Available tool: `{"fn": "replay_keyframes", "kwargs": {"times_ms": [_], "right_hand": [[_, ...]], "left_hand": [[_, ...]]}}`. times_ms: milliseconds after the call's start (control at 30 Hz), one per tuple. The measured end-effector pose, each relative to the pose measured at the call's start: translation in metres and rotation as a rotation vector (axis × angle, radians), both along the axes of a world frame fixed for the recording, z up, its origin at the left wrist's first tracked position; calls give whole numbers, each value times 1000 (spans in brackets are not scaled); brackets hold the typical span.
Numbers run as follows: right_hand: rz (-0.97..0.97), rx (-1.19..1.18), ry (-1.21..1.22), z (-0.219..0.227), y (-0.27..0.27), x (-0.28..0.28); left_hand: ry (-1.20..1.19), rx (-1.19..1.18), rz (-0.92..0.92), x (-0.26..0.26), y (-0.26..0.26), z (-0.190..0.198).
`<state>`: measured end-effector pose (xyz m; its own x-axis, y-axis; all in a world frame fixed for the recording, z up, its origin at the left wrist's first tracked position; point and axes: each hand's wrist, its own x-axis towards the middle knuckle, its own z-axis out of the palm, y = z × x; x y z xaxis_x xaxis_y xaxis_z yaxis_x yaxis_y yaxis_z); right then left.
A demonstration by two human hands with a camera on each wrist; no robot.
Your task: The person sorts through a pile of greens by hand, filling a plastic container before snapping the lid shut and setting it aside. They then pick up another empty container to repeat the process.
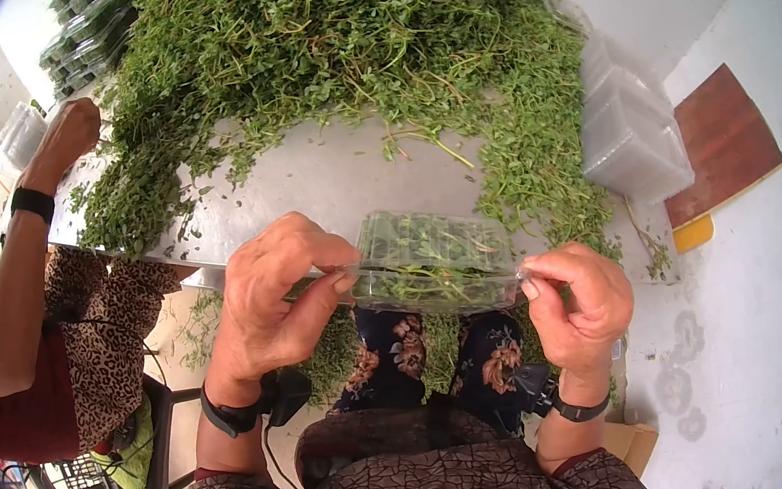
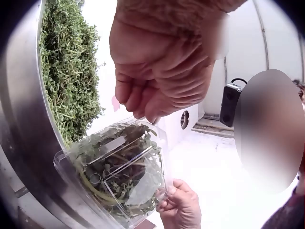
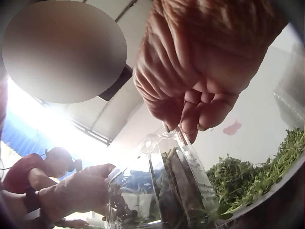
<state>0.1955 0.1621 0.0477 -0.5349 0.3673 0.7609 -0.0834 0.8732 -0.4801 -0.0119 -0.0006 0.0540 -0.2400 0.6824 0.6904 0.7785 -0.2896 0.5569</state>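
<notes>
A clear plastic clamshell box [image 1: 438, 286] with leafy green sprigs inside spans the space between both hands, in front of the table edge. My left hand [image 1: 283, 296] pinches its left end between thumb and fingers at the rim. At the opposite end, my right hand [image 1: 582, 305] pinches the rim corner the same way. The lid [image 1: 435, 236] lies over the greens, which show through the plastic. From the left wrist, the box [image 2: 121, 167] appears below the left hand [image 2: 159, 62]; the right wrist view shows its end under the right hand [image 3: 205, 81].
A large heap of green sprigs [image 1: 329, 31] covers much of the metal table [image 1: 319, 169]. Stacked empty clear boxes [image 1: 631, 127] stand at the right, beside a reddish-brown board [image 1: 724, 139]. Filled boxes [image 1: 91, 31] are piled back left. Another person's arm [image 1: 21, 269] reaches in at left.
</notes>
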Motion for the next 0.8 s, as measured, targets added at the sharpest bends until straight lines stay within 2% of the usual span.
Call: {"fn": "replay_keyframes", "kwargs": {"times_ms": [333, 800], "right_hand": [[7, -4, -64, 9, 1, 0], [34, 31, -29, 9, 3, -3]], "left_hand": [[46, -84, 7, -1, -1, 5], [-52, -51, -41, 0, 0, 7]]}}
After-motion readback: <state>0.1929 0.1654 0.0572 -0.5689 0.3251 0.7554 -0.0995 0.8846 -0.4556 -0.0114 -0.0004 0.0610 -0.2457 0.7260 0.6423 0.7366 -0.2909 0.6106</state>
